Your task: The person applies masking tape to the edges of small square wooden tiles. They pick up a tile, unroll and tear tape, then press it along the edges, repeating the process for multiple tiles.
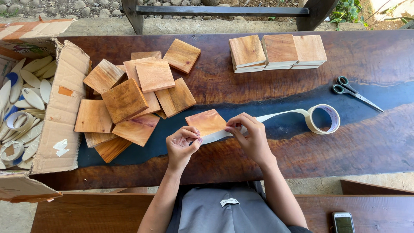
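Head view: left hand (183, 145) pinches a wood square (206, 122), right hand (250, 135) pinches tape (276, 115) from the roll (322, 118), near the table's (366, 146) front edge.

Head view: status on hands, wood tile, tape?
Left hand and right hand grip square orange wooden tile. White tape strip runs to roll. Nothing obstructing.

The table (379, 142) is bare in front of the tape roll (322, 118). Left, a pile of wood squares (129, 103) and a box (64, 108) block the way. Scissors (355, 91) lie far right.
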